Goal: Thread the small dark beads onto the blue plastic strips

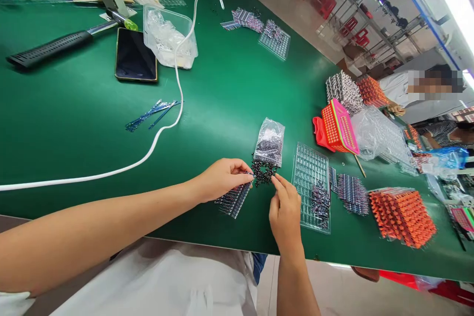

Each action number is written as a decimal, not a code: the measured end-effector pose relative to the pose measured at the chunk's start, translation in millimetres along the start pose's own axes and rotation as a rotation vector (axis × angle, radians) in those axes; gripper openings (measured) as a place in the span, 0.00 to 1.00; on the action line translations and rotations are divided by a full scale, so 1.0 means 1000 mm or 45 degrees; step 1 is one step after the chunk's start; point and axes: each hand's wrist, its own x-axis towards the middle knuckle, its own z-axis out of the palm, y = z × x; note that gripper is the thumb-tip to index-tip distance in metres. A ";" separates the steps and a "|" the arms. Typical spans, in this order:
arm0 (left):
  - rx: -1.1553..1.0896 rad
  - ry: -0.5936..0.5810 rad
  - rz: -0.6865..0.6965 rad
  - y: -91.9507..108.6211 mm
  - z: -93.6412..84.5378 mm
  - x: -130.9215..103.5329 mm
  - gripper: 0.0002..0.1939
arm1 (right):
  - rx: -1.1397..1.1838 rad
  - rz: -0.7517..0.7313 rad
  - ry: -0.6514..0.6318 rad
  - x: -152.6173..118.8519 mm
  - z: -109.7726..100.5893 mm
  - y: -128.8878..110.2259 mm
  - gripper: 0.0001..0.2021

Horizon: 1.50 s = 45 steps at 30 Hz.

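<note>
My left hand [225,177] is closed, thumb and fingertips pinched on a strip of thin dark striped pieces [234,201]. Rows of these pieces spread below the fingers, and the pinched end is partly hidden. My right hand [286,202] reaches with its index finger to a loose pile of small black beads [263,172]; its thumb sits apart from the fingertip. Directly beyond the pile lies a clear plastic bag [270,138] holding more black beads. Right of my right hand is a clear compartment tray [305,173], with a heap of thin dark pieces [320,202] on its near part.
Striped strips [352,193] and an orange stack [403,217] stand to the right, past them a pink-orange basket [339,126]. A white cable [148,150] crosses the left side near a phone [136,55], hammer [59,48] and plastic tub [170,34]. A co-worker [400,86] sits at far right.
</note>
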 end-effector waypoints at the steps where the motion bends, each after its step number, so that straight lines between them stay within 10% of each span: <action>1: 0.002 0.000 0.006 0.000 0.000 0.000 0.10 | 0.031 0.000 0.021 -0.002 0.000 0.000 0.24; 11: 0.037 0.050 -0.011 0.001 -0.002 0.001 0.11 | 0.174 -0.036 0.012 0.003 0.006 -0.008 0.10; 45: 0.074 0.045 -0.011 -0.004 -0.004 0.003 0.11 | 0.351 0.109 0.077 -0.003 0.009 0.001 0.09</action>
